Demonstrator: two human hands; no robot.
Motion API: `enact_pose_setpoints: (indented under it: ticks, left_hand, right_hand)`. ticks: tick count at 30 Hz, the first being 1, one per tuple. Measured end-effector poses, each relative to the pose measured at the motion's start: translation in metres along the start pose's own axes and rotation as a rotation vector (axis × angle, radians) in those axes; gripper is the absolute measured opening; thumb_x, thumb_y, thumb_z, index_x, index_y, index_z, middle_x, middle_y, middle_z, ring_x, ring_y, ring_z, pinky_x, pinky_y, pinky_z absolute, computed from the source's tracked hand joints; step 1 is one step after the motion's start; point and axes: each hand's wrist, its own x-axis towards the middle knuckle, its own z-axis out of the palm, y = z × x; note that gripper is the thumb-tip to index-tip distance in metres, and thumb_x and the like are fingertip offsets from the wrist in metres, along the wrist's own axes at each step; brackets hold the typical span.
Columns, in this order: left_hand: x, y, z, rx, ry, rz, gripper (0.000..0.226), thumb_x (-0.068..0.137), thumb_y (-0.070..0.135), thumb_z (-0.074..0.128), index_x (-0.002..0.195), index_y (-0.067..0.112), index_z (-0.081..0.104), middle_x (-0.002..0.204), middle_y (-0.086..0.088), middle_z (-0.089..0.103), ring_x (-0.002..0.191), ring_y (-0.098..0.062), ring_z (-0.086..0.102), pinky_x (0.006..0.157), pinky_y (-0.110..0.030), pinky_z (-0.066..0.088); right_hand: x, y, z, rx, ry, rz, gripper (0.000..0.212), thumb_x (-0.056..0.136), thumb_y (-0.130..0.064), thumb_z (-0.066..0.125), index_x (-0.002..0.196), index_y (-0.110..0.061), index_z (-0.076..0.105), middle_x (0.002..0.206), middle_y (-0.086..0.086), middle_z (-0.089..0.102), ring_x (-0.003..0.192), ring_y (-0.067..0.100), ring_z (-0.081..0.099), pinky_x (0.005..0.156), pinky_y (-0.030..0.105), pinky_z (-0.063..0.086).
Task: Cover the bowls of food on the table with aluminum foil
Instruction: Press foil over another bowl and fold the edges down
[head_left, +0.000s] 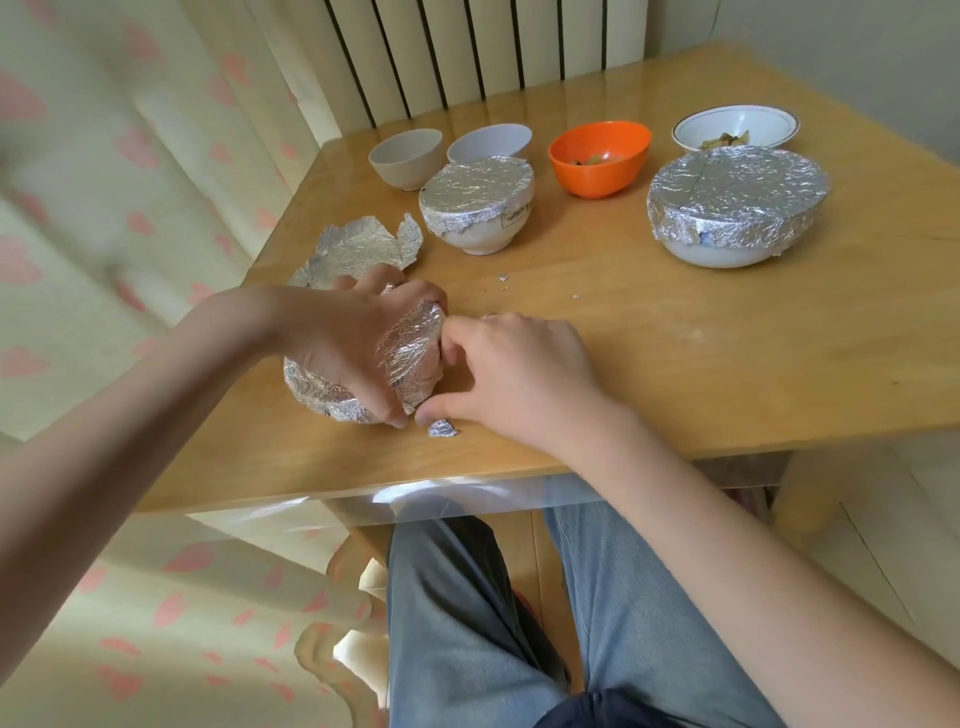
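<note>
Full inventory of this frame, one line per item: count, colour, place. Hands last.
foil-covered bowls: 3, white under silver foil; mid-left, far right, near left under the hands.
orange bowl: 1, orange, uncovered, food inside, back centre.
rimmed white bowl: 1, white with dark rim line, uncovered, food inside, back right.
plain bowls: 2, pale grey-white, uncovered, back left; contents not visible.
loose foil sheet: 1, silver, crumpled, left edge of table.
foil scrap: 1, silver, near table edge; tinier bits mid-table.
table: 1, light wood.
left hand: presses foil on the near bowl.
right hand: pinches foil at that bowl's side.
</note>
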Motion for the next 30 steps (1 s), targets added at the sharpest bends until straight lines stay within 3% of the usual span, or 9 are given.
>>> enact_pose_setpoints:
  ticks: [3, 7, 10, 15, 19, 22, 24, 27, 30]
  left_hand:
    - [-0.002, 0.001, -0.001, 0.012, -0.014, 0.003, 0.110, 0.054, 0.058, 0.086, 0.129, 0.062, 0.006, 0.141, 0.018, 0.005, 0.134, -0.025, 0.022, 0.102, -0.048, 0.041]
    - [0.000, 0.002, -0.003, 0.009, -0.036, 0.007, 0.103, 0.052, 0.059, 0.086, 0.123, 0.065, 0.012, 0.141, 0.015, 0.007, 0.132, -0.027, 0.024, 0.100, -0.045, 0.039]
    - [0.001, 0.005, -0.006, 0.010, -0.053, 0.004, 0.094, 0.052, 0.056, 0.088, 0.113, 0.066, 0.018, 0.138, 0.013, 0.011, 0.124, -0.025, 0.028, 0.090, -0.041, 0.041]
    - [0.004, 0.006, -0.007, 0.040, -0.067, -0.011, 0.097, 0.052, 0.054, 0.088, 0.113, 0.065, 0.014, 0.136, 0.012, 0.010, 0.123, -0.026, 0.029, 0.088, -0.043, 0.043]
    - [0.003, 0.003, -0.002, 0.049, -0.030, -0.015, 0.114, 0.053, 0.054, 0.088, 0.126, 0.059, 0.001, 0.137, 0.015, 0.009, 0.125, -0.024, 0.026, 0.093, -0.040, 0.042]
    - [0.004, 0.001, -0.001, 0.030, -0.012, -0.014, 0.128, 0.051, 0.055, 0.089, 0.133, 0.058, -0.010, 0.142, 0.015, 0.010, 0.130, -0.023, 0.024, 0.098, -0.040, 0.039]
    - [0.004, 0.001, -0.001, 0.023, -0.021, -0.013, 0.122, 0.051, 0.056, 0.088, 0.133, 0.061, -0.002, 0.140, 0.018, 0.009, 0.131, -0.024, 0.022, 0.098, -0.041, 0.039]
    - [0.003, 0.001, -0.002, 0.006, -0.034, -0.007, 0.111, 0.051, 0.056, 0.088, 0.127, 0.060, 0.008, 0.134, 0.019, 0.009, 0.129, -0.024, 0.022, 0.092, -0.039, 0.039]
    - [0.003, 0.000, -0.002, -0.018, -0.032, 0.001, 0.108, 0.051, 0.056, 0.089, 0.124, 0.060, 0.010, 0.130, 0.020, 0.011, 0.127, -0.022, 0.023, 0.091, -0.039, 0.040]
  right_hand:
    - [0.005, -0.002, 0.009, 0.017, 0.064, 0.012, 0.041, 0.074, -0.066, 0.063, 0.088, -0.029, 0.054, 0.088, -0.010, 0.060, 0.084, 0.015, 0.056, 0.063, 0.028, 0.030]
    - [0.007, 0.017, 0.004, 0.196, -0.032, 0.102, 0.029, 0.077, -0.049, 0.072, 0.092, -0.027, 0.061, 0.085, -0.011, 0.064, 0.082, 0.012, 0.059, 0.067, 0.028, 0.043]
    - [0.006, 0.034, 0.010, 0.632, 0.119, 0.291, 0.011, 0.087, -0.019, 0.064, 0.096, -0.019, 0.070, 0.089, -0.005, 0.070, 0.083, 0.011, 0.065, 0.079, 0.037, 0.055]
    - [-0.002, 0.004, 0.017, 0.954, -0.034, 0.334, 0.045, 0.089, 0.006, 0.038, 0.130, -0.005, 0.054, 0.128, 0.011, 0.060, 0.118, 0.019, 0.056, 0.105, 0.036, 0.041]
    - [0.002, -0.015, 0.032, 1.035, -0.114, 0.309, 0.047, 0.077, -0.004, 0.038, 0.120, -0.017, 0.051, 0.122, 0.014, 0.061, 0.115, 0.032, 0.056, 0.099, 0.052, 0.043]
    - [0.004, -0.015, 0.037, 1.082, -0.136, 0.352, 0.056, 0.079, -0.003, 0.037, 0.130, -0.022, 0.046, 0.123, 0.007, 0.061, 0.116, 0.027, 0.055, 0.100, 0.047, 0.044]
    - [0.005, -0.009, 0.037, 1.086, -0.128, 0.344, 0.058, 0.078, -0.003, 0.039, 0.129, -0.028, 0.049, 0.120, 0.002, 0.063, 0.112, 0.026, 0.058, 0.100, 0.048, 0.044]
    - [0.008, 0.009, 0.031, 0.960, -0.143, 0.305, 0.052, 0.085, -0.009, 0.056, 0.134, -0.024, 0.050, 0.127, 0.001, 0.061, 0.113, 0.026, 0.059, 0.099, 0.048, 0.046]
    - [0.006, 0.016, 0.026, 0.771, -0.129, 0.238, 0.071, 0.074, -0.028, 0.079, 0.137, -0.018, 0.047, 0.134, -0.001, 0.054, 0.116, 0.014, 0.054, 0.099, 0.038, 0.047]
